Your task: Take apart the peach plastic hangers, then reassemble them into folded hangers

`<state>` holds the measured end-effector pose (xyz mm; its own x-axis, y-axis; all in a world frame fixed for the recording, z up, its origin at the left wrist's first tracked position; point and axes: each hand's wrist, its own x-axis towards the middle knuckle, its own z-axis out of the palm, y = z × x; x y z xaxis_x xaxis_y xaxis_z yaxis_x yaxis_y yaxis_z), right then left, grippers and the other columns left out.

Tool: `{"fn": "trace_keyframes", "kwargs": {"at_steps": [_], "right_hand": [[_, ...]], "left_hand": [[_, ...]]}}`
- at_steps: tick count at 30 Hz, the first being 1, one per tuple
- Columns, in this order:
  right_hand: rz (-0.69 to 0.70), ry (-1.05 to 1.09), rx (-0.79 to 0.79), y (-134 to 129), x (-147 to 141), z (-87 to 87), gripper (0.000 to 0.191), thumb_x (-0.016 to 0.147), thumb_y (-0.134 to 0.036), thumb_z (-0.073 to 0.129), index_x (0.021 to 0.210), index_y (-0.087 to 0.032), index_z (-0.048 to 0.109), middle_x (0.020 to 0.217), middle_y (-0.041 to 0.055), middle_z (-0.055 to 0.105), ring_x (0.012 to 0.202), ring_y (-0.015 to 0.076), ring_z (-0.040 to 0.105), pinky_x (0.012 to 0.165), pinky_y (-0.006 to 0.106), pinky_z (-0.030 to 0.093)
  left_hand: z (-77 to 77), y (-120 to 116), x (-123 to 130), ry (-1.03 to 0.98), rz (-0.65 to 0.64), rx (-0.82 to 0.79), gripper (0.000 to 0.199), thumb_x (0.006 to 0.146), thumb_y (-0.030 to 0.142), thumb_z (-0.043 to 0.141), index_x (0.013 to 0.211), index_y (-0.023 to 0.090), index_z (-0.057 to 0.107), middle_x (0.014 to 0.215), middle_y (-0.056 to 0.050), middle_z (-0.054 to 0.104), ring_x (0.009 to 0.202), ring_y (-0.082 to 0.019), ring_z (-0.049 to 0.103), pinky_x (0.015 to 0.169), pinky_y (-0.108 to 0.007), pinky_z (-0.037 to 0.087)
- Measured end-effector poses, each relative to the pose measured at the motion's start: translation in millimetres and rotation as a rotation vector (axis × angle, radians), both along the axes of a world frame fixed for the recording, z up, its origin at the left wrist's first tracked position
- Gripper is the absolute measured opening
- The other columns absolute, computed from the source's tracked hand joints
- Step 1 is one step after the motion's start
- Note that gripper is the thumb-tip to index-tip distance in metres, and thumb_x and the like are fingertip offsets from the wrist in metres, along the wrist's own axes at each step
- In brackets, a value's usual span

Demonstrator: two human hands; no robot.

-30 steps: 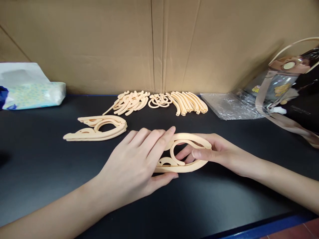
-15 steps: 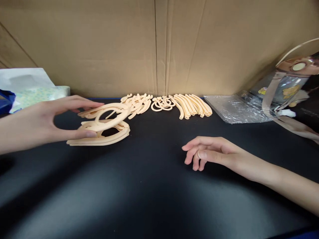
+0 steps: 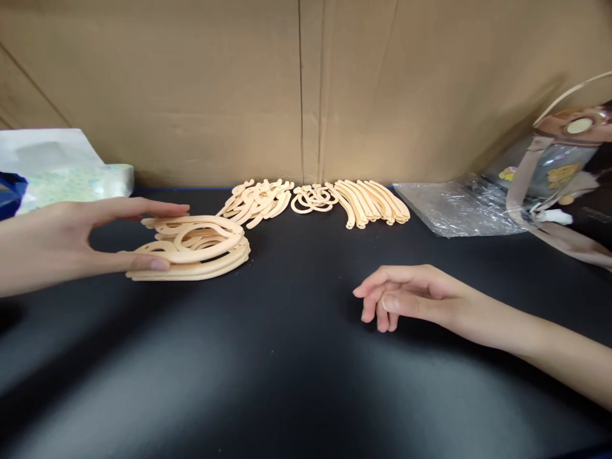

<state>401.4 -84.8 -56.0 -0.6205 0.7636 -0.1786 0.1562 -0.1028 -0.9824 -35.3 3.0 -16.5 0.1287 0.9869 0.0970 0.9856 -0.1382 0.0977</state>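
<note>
At the left, my left hand [image 3: 90,239] has its thumb on the near edge and its fingers at the far edge of a beige curved hanger-like piece with a ring in its middle [image 3: 210,252]. That piece rests on top of a stack of similar pieces [image 3: 191,275]. My right hand [image 3: 406,296] hovers over the black table [image 3: 296,357] at the right, its fingers loosely bent and nothing in them.
Along the cardboard wall [image 3: 215,95] lie a pile of short curved beige pieces [image 3: 261,201], several rings [image 3: 314,199] and a row of long curved arms [image 3: 370,203]. A clear plastic bag [image 3: 444,207] and a strapped bottle [image 3: 564,159] stand right; a tissue pack [image 3: 81,182] is left.
My left hand has moved slightly left and down, and the piece in it has gone from tilted above the stack to lying on it. My right hand has barely moved.
</note>
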Motion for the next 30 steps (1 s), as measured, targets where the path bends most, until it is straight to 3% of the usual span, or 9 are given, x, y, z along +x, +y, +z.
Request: {"fn": "trace_keyframes", "kwargs": {"at_steps": [3,6,10,12,19,30], "right_hand": [[0.009,0.002,0.015,0.5,-0.1,-0.9,0.025,0.097,-0.037,0.058,0.113,-0.019,0.067,0.096,0.0029,0.071,0.079,0.009,0.065,0.075,0.022,0.052],[0.011,-0.007,0.018,0.4,-0.8,-0.5,0.026,0.097,-0.037,0.059,0.112,-0.018,0.067,0.096,0.0041,0.071,0.079,0.0103,0.065,0.075,0.024,0.053],[0.011,-0.03,0.009,-0.4,-0.9,1.1,0.027,0.097,-0.038,0.059,0.111,-0.018,0.067,0.096,0.0049,0.071,0.079,0.0113,0.064,0.076,0.026,0.053],[0.014,-0.031,0.006,-0.9,-0.2,1.6,0.026,0.097,-0.038,0.059,0.111,-0.018,0.067,0.097,0.0046,0.071,0.08,0.0111,0.064,0.077,0.026,0.052],[0.024,-0.021,0.011,0.8,-0.8,0.5,0.026,0.097,-0.037,0.058,0.112,-0.018,0.067,0.096,0.0039,0.071,0.08,0.0101,0.064,0.077,0.024,0.052],[0.023,-0.038,0.015,-1.4,-0.6,3.4,0.028,0.097,-0.038,0.058,0.112,-0.016,0.067,0.095,0.0057,0.072,0.08,0.0119,0.064,0.077,0.027,0.053]], "left_hand": [[-2.9,3.4,-4.0,-0.03,-0.014,-0.112,0.098,0.048,0.087,0.061,0.132,0.038,0.06,0.129,0.007,0.067,0.119,-0.032,0.061,0.105,-0.042,0.042],[-2.4,0.8,0.3,-0.065,-0.023,-0.111,0.101,0.044,0.09,0.062,0.13,0.037,0.062,0.128,0.007,0.067,0.116,-0.032,0.062,0.104,-0.043,0.043],[-0.6,-11.6,15.2,-0.1,-0.092,-0.037,0.107,0.052,0.099,0.048,0.13,0.026,0.062,0.125,-0.001,0.069,0.112,-0.032,0.063,0.103,-0.046,0.042],[0.1,-17.2,21.6,-0.093,-0.1,-0.025,0.107,0.055,0.099,0.044,0.131,0.027,0.06,0.128,-0.003,0.068,0.112,-0.033,0.062,0.104,-0.048,0.039],[0.0,-21.5,27.1,-0.069,-0.152,-0.02,0.106,0.059,0.099,0.041,0.131,0.024,0.06,0.126,-0.001,0.068,0.11,-0.03,0.063,0.099,-0.039,0.042],[0.0,-23.5,29.3,-0.065,-0.183,-0.024,0.112,0.059,0.099,0.039,0.141,0.023,0.049,0.131,-0.004,0.065,0.115,-0.031,0.061,0.105,-0.041,0.038]]}}
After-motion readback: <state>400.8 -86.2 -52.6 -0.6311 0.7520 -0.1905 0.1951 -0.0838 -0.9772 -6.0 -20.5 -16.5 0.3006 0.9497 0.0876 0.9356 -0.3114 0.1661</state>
